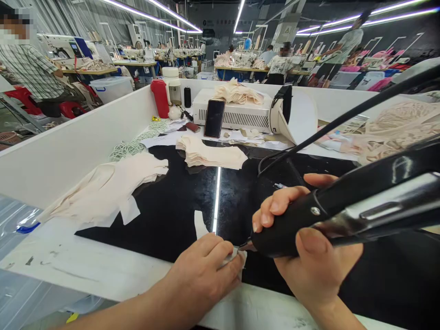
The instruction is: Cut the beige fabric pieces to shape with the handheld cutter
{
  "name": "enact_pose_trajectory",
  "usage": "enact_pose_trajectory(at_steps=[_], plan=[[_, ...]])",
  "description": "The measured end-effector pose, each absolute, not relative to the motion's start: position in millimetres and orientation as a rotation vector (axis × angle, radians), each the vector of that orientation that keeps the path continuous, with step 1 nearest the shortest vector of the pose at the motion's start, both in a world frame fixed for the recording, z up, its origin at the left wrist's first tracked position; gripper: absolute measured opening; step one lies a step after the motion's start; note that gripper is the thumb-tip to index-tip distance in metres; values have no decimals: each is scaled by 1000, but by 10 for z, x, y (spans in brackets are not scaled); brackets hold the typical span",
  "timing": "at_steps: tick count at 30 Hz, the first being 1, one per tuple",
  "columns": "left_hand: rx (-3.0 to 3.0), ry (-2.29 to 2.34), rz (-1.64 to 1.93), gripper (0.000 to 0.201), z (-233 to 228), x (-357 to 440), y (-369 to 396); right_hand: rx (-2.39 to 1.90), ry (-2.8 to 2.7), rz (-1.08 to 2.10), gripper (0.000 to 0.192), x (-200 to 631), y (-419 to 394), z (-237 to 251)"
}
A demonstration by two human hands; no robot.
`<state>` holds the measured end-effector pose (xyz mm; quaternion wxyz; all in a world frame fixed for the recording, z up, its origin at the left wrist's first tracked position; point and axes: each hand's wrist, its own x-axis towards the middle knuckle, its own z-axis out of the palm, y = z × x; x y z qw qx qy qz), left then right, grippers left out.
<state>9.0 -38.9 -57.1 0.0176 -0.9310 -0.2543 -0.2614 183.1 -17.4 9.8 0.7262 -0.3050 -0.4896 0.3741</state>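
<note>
At the frame's lower centre, our left hand [206, 268] pinches a pale fabric piece [243, 260] over the bench [165, 201]; at right, our right hand [318, 270] grips a black tool [283, 229], its tip [248, 246] at the piece.

The left hand [209, 268] covers the middle of the pale cloth [199, 224], so whether the strip on its far side and the bit at the fingertips are one piece cannot be told. Whether the tip of the black tool [338, 197] touches the cloth is unclear. That tool hides part of the right hand [314, 263] and runs out past the right edge, as does the cable [343, 122]. Both forearms are cut off below. The far sewing machines [237, 59] are too small to make out.
</note>
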Motion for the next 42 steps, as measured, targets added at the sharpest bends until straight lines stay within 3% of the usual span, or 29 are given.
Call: enact_pose_trajectory(at_steps=[12, 17, 24, 30, 33, 35, 39, 42], plan=[[-2903, -794, -846, 20, -557, 107, -387, -671, -1079, 839, 49, 1853, -196, 84], [-2904, -791, -840, 21, -555, 111, -378, -704, -1090, 791, 39, 1826, -206, 66], [-2941, -746, -846, 21, -519, 38, -349, -685, -1083, 774, 54, 1961, -160, 131], [-2961, -934, -810, 22, -381, -129, -263, -1029, -1311, 459, 45, 2416, -162, 84], [-2958, -1080, -721, 15, -362, -174, -220, -1380, -1515, 297, 60, 2816, -191, -113], [-2988, -1168, -689, 10, -373, -192, -199, -1535, -1732, 104, 60, 3117, -213, -287], [-3086, -1305, -685, 5, -397, -213, -172, -1570, -2096, -170, 68, 3604, -261, -634], [-3138, -1320, -654, 12, -386, -209, -162, -1540, -2209, -232, 67, 3731, -281, -802]])
